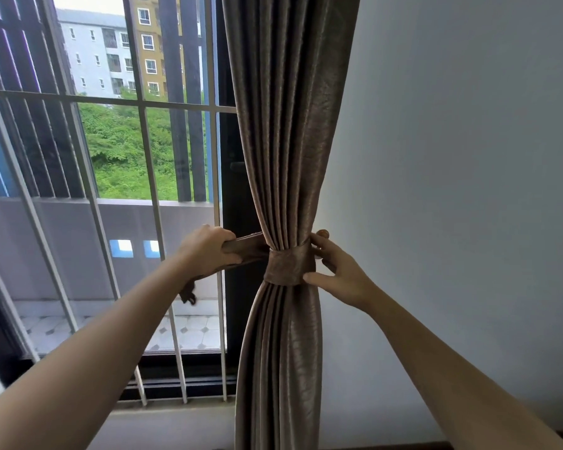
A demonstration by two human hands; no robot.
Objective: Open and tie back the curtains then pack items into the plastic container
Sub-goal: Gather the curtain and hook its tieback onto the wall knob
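Tieback (290, 266) around curtain (283, 125), between left hand (208, 250), right hand (335, 271)

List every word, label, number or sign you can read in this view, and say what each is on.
No readable text anywhere.
The curtain, the tie-back band, the wall and the window bars are plain.
The buildings outside show no sign or number that can be made out.
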